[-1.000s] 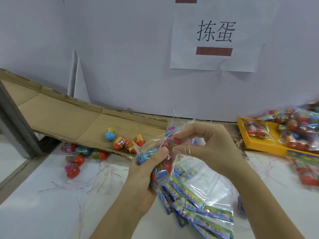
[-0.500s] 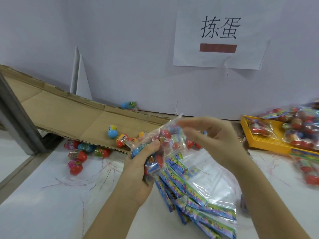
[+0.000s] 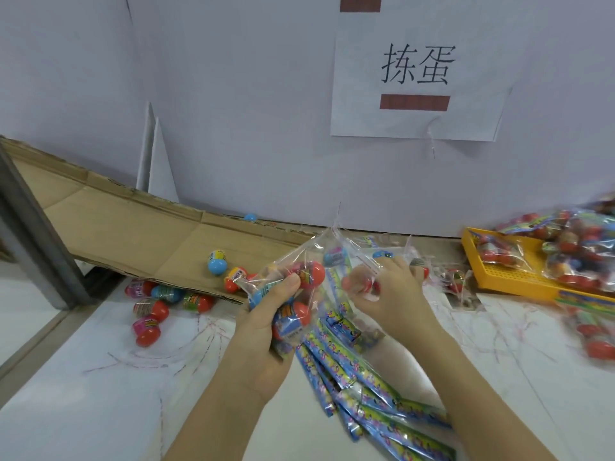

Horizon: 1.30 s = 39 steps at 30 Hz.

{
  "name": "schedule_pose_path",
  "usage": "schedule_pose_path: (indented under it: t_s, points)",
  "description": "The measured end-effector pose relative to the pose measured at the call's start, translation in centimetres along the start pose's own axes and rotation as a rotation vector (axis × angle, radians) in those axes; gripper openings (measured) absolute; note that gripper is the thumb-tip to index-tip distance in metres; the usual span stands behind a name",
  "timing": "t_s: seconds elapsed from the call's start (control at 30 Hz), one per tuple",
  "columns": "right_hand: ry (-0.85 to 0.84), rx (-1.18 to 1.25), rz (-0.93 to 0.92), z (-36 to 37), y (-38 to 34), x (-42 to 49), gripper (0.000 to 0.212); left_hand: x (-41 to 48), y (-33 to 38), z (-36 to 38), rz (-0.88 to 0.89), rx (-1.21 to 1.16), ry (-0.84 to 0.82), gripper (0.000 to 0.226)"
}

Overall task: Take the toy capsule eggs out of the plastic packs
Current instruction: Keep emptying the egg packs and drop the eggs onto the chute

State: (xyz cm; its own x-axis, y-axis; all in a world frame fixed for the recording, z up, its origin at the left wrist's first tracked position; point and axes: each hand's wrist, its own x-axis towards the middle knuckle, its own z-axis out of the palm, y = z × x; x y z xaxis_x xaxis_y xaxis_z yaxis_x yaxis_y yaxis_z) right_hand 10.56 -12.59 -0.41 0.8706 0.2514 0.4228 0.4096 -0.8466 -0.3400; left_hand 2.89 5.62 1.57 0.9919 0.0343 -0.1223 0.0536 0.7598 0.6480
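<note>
Grips a clear plastic pack (image 3: pixel 293 261) in the left hand (image 3: pixel 263 331) at centre, with capsule eggs (image 3: pixel 311 273) inside it. Pinches a red egg (image 3: pixel 361 283) in the curled right hand (image 3: pixel 389 294), just at 3 o'clock of the left (film bunched about the fingers). Shows loose eggs (image 3: pixel 218 261) at 9 o'clock on the cardboard sheet (image 3: pixel 133 234) and the counter (image 3: pixel 100 394), and a yellow tray (image 3: pixel 519 282) of full packs (image 3: pixel 582 241) at 3 o'clock.

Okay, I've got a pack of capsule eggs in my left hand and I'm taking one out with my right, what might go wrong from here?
1. The left hand grips the plastic pack with several eggs inside, and the right hand pinches a red egg. Pulling it out may spill the others.
2. A dropped egg could vanish among the empty wrappers below.
3. Loose eggs on the table may roll away.
</note>
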Motion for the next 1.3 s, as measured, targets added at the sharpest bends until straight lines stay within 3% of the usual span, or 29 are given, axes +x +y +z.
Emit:
schedule_pose_path:
  t_s: [0.1,0.17,0.3,0.47,0.67,0.97,1.13,1.3]
  points:
    - [0.268,0.664,0.143,-3.2,-0.6,0.5,0.036,0.0,-0.1,0.0,-0.008,0.021,0.015,0.039]
    - [0.354,0.933,0.102,-6.2,-1.2,0.8,0.036,0.0,-0.2,0.0,-0.024,0.024,0.041,0.05]
    - [0.257,1.171,-0.04,-9.9,-2.2,0.6,0.021,-0.3,0.0,0.2,-0.022,0.086,0.062,0.056]
    - [-0.05,0.764,-0.099,-10.4,-3.4,-0.3,0.024,-0.8,0.1,0.6,0.014,0.056,-0.005,0.058]
    - [-0.176,0.415,-0.115,-10.3,-4.2,-0.5,0.031,-0.8,0.1,0.4,0.021,0.041,-0.042,0.047]
    - [-0.311,0.632,-0.161,-10.7,-4.1,-0.6,0.036,-0.7,-0.3,0.7,0.061,0.032,-0.068,0.035]
    - [-0.235,0.563,-0.142,-10.0,-4.7,-0.7,0.03,-0.9,-0.5,1.0,0.05,0.083,0.024,0.063]
    - [-0.096,0.377,-0.181,-10.1,-5.2,-0.9,0.029,-0.9,-0.4,1.2,0.055,0.074,0.052,0.065]
